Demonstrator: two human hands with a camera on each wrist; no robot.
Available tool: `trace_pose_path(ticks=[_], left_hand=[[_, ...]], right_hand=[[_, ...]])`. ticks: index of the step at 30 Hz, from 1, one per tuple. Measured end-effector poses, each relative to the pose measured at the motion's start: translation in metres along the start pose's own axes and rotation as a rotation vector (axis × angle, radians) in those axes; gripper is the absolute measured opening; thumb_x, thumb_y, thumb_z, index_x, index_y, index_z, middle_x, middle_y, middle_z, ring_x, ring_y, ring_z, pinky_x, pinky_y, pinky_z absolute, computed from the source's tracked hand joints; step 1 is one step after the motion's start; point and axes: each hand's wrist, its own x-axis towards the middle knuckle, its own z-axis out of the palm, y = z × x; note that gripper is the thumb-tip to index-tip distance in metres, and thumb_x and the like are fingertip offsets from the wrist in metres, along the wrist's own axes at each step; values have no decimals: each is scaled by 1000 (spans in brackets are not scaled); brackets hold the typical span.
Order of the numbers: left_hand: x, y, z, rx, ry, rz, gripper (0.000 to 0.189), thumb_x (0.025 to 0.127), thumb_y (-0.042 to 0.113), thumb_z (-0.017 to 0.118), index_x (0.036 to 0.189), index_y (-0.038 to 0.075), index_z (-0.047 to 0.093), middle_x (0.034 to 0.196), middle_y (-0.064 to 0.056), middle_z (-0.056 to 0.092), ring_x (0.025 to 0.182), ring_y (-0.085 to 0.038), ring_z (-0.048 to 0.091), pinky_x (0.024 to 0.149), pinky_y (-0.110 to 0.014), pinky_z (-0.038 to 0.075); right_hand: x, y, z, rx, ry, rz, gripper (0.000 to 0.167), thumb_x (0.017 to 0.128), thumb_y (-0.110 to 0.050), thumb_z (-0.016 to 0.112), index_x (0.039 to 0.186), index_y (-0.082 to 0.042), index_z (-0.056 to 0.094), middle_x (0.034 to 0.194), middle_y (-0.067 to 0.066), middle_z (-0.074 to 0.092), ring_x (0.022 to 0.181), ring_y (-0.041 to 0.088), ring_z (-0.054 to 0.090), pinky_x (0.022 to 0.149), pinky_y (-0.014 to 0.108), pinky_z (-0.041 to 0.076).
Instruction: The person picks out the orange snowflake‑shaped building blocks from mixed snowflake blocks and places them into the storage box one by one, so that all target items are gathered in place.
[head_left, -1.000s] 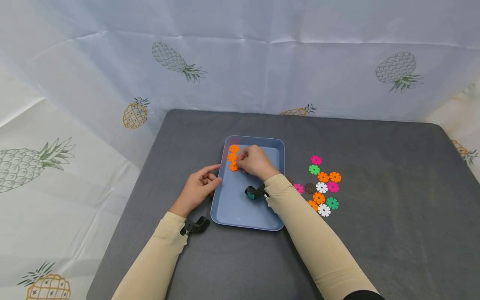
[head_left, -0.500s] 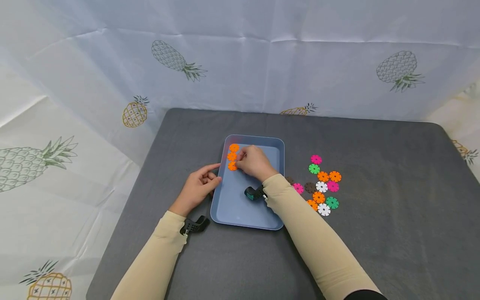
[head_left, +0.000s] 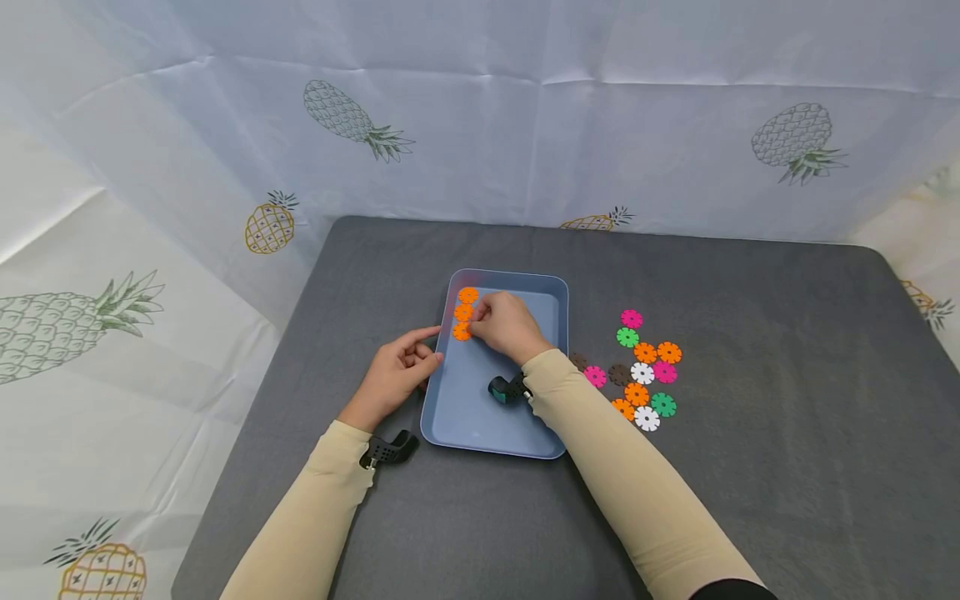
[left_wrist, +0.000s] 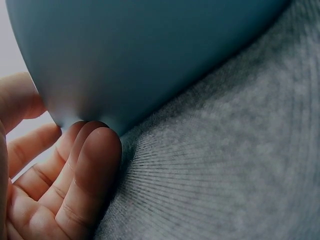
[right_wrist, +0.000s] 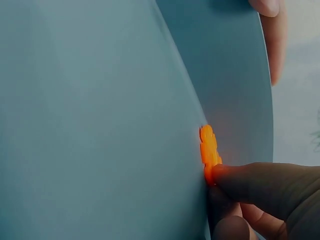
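Note:
A blue tray lies on the grey tabletop. Inside it, along the left wall, runs a column of three orange notched plastic discs: a far one, a middle one and a near one. My right hand reaches into the tray and pinches the near disc between thumb and finger, up against the side wall. At the left rim my left hand holds the tray, its thumb over the edge and its curled fingers against the outer wall.
Right of the tray lies a loose group of notched discs: pink, green, orange, white and brown. My right sleeve passes close by them. A pineapple-print cloth hangs behind the table.
The near orange disc has shifted slightly left toward the tray wall, with my right fingers following it. My left hand has stayed at the rim.

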Motion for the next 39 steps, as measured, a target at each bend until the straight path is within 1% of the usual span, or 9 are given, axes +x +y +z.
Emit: trace_pose_path(ticks=[9, 16, 21, 24, 33, 35, 39], left_hand=[[0, -1, 0, -10, -3, 10, 46, 101, 7, 69, 145, -2, 59, 92, -18, 68, 61, -12, 59, 59, -27, 54], [0, -1, -1, 6, 6, 13, 46, 100, 7, 70, 145, 0, 60, 90, -14, 68, 60, -13, 59, 59, -26, 54], [1, 0, -1, 1, 2, 18, 46, 100, 7, 70, 144, -2, 60, 90, -18, 68, 60, -12, 58, 59, -26, 53], [0, -1, -1, 1, 1, 22, 45, 100, 7, 70, 143, -3, 60, 90, -18, 68, 60, -12, 58, 58, -26, 53], [-1, -2, 0, 14, 10, 32, 46, 100, 7, 70, 144, -1, 61, 87, -6, 67, 60, -12, 57, 57, -25, 51], [0, -2, 0, 13, 9, 33, 46, 100, 7, 70, 144, -1, 60, 87, -7, 67, 60, -12, 57, 57, -25, 51], [0, -2, 0, 8, 4, 22, 47, 100, 8, 70, 145, -2, 60, 89, -13, 68, 61, -12, 57, 58, -25, 51]], right_hand=[[1, 2, 1, 12, 1, 12, 16, 94, -21, 79, 81, -12, 73, 80, 1, 68, 69, 18, 59, 60, 29, 46], [1, 0, 0, 33, 10, 9, 17, 92, -22, 81, 80, -13, 74, 79, 1, 70, 68, 19, 60, 60, 29, 46], [1, 1, 1, 42, 11, 17, 17, 92, -22, 81, 80, -13, 74, 80, 1, 70, 69, 19, 60, 60, 29, 46], [1, 1, 1, 45, 13, 18, 17, 92, -22, 82, 79, -13, 74, 80, 1, 70, 69, 19, 60, 60, 29, 46], [1, 4, 0, 63, 26, 16, 16, 91, -22, 82, 79, -13, 74, 80, 1, 71, 68, 19, 60, 60, 29, 46], [0, 4, 0, 70, 34, 15, 17, 91, -21, 82, 79, -13, 74, 79, 1, 70, 68, 19, 60, 60, 29, 46], [0, 3, 1, 78, 55, 5, 17, 92, -21, 80, 80, -13, 73, 76, 1, 68, 67, 19, 58, 60, 30, 46]])
